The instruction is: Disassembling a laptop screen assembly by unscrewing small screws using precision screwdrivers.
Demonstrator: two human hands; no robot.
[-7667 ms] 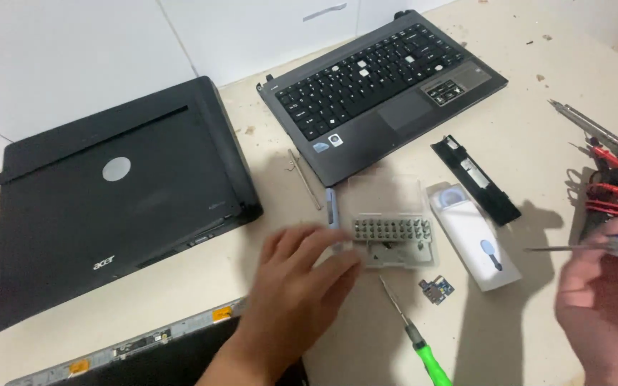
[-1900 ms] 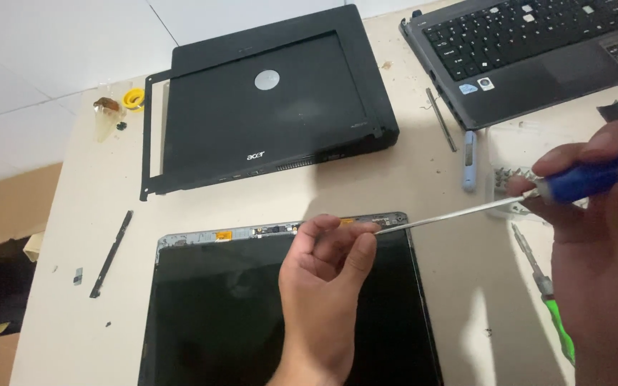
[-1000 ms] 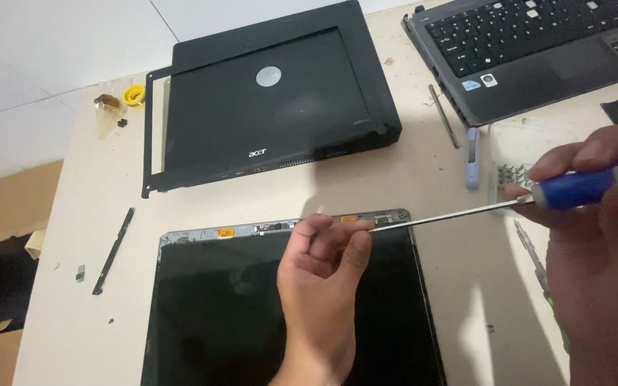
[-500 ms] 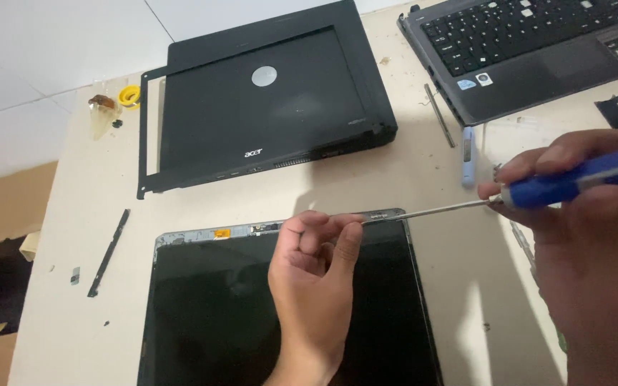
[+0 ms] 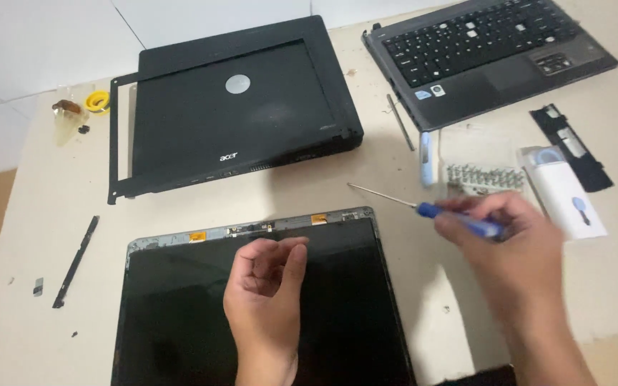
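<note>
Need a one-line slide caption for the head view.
Right hand holds a blue screwdriver; left hand hovers above bare laptop screen panel.

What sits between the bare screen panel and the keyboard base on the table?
In the head view, between the screen panel and keyboard base, the screwdriver's thin shaft hangs over bare tabletop, held by the right hand.

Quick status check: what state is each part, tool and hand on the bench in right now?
Bare screen panel: lying flat, removed from its lid, dark.
Black lid cover: flat, bezel frame loose beneath.
Laptop base: keyboard up, some keys missing.
Screwdriver: lifted off the panel, tip pointing left.
Right hand: gripping the screwdriver.
Left hand: loosely curled over the panel, holding nothing visible.
Bit case: open.
</note>
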